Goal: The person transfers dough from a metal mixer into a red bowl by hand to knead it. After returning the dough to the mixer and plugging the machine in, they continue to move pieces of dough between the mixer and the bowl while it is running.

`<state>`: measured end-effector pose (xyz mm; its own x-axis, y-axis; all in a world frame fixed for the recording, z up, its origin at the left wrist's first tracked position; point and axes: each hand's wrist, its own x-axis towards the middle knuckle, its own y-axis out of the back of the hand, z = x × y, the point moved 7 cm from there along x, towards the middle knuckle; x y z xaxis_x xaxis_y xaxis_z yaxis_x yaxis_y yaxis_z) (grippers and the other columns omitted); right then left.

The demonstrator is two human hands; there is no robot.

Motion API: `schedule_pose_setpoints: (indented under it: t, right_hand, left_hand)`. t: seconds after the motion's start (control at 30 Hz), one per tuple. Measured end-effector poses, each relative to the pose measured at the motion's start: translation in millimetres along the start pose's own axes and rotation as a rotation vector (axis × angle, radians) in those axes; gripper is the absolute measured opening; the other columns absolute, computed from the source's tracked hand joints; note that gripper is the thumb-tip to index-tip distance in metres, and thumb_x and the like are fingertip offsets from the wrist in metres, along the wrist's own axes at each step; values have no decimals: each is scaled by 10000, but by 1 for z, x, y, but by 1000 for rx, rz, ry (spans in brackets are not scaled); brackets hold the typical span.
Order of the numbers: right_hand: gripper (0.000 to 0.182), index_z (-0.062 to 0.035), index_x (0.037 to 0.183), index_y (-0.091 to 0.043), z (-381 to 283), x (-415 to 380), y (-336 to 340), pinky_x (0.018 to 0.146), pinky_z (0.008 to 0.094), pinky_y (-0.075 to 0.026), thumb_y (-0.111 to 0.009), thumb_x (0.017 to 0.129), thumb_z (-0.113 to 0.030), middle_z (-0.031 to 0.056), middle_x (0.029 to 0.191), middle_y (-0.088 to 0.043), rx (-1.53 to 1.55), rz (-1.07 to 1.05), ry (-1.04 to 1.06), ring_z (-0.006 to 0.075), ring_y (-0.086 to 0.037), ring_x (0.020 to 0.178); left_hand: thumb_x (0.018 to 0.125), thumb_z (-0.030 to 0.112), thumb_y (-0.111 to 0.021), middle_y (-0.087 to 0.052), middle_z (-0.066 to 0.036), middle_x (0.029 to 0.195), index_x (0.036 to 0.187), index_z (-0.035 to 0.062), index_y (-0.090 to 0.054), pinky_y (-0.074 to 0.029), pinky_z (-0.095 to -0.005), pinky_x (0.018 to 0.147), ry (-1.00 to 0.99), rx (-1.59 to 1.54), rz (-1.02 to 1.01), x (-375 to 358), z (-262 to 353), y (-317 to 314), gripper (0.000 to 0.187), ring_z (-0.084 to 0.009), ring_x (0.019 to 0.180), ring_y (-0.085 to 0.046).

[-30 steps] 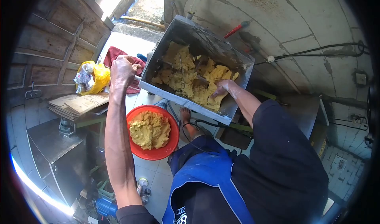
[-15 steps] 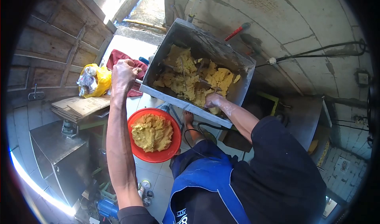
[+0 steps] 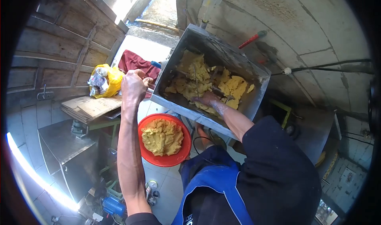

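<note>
A grey metal mixer box (image 3: 258, 102) stands tilted in front of me, with crumbly yellow dough (image 3: 234, 86) and metal mixing blades inside. My right hand (image 3: 208, 98) is down in the box, closed on the dough, its fingertips partly buried. At the box's left side, my left hand (image 3: 135, 84) is closed in a fist around a pale handle bar (image 3: 150, 90) that sticks out from the box; most of the bar is hidden by the hand. Below the box, a red basin (image 3: 164, 160) holds a large lump of yellow dough (image 3: 162, 137).
A yellow plastic bag (image 3: 113, 82) and cardboard sheets (image 3: 93, 108) lie on a stand at left, near a dark red cloth (image 3: 137, 64). Cables (image 3: 329, 67) and a red-handled tool (image 3: 251, 40) are by the right wall. A blue motor (image 3: 113, 206) sits on the floor.
My right hand has moved left and deeper into the dough, away from the box's near wall. The left hand keeps its grip. The whole view has shifted slightly.
</note>
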<state>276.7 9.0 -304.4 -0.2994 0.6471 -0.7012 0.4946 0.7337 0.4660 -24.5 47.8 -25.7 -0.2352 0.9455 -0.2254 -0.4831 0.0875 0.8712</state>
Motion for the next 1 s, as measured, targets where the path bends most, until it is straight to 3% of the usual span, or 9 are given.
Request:
schedule_pose_setpoints:
  t: [0.1,0.2,0.27,0.3,0.43,0.53,0.57,0.93,1.0]
  right_hand:
    - [1062,50,1407,-524,28,8,-8,1108,447,-429,-727,732,-743,269,1410,-567,-89,-245,-239,384,-537,1330]
    - [1061,45,1418,-522,44,-6,12,1082,444,-446,-739,726,-730,251,1408,-578,-153,-276,-155,390,-560,1298]
    - [1048,30,1429,-524,42,-19,14,1084,437,-440,-750,719,-707,248,1446,-547,-339,-361,75,392,-542,1315]
    - [1040,9,1461,-500,56,-20,11,1126,435,-406,-749,727,-686,242,1511,-481,-309,-659,-183,380,-486,1375]
    - [1047,2,1470,-489,46,-26,7,1148,418,-385,-786,708,-652,239,1513,-478,-421,-569,-156,366,-468,1392]
    - [1055,10,1409,-546,19,-34,23,1127,405,-410,-836,642,-654,229,1435,-564,-58,-100,28,342,-530,1340]
    - [1094,-9,1431,-535,71,10,-7,1129,411,-408,-816,631,-700,210,1472,-538,-144,-157,-145,334,-524,1348]
    - [985,-43,1288,-684,78,26,-27,1075,412,-449,-706,672,-811,185,1374,-629,-343,-301,-292,336,-586,1280]
    - [995,-39,1299,-675,70,13,-25,1062,415,-458,-695,679,-817,188,1361,-636,-376,-373,-279,337,-602,1260]
  left_hand:
    - [779,170,-854,-761,-181,920,982,-7,-764,-569,-389,779,15,-41,11,-6,7,5,284,-277,848,-749]
    - [784,174,-852,-761,-181,919,986,-6,-764,-569,-385,775,53,-76,-20,-6,6,4,284,-274,835,-749]
    - [788,177,-850,-762,-180,921,986,-5,-763,-568,-385,773,53,-78,-16,-2,5,5,283,-272,835,-749]
    - [792,180,-847,-763,-178,922,986,-5,-763,-568,-384,770,54,-82,-22,-5,3,2,281,-270,835,-749]
    - [797,188,-845,-766,-166,902,975,-5,-760,-568,-383,764,33,-88,-1,-7,5,4,277,-261,824,-749]
    - [792,187,-850,-764,-164,887,969,-8,-759,-567,-387,766,45,-75,-2,-9,3,4,279,-261,826,-748]
    - [792,183,-850,-763,-166,881,963,-9,-759,-567,-387,762,66,-104,-15,-10,0,1,273,-262,821,-747]
    - [796,174,-851,-762,-179,897,984,-32,-752,-576,-374,763,88,-128,-12,-3,-10,-7,296,-255,814,-749]
    - [820,131,-842,-754,-161,864,1019,-35,-751,-602,-317,592,58,-128,-22,0,-10,-10,275,-182,727,-721]
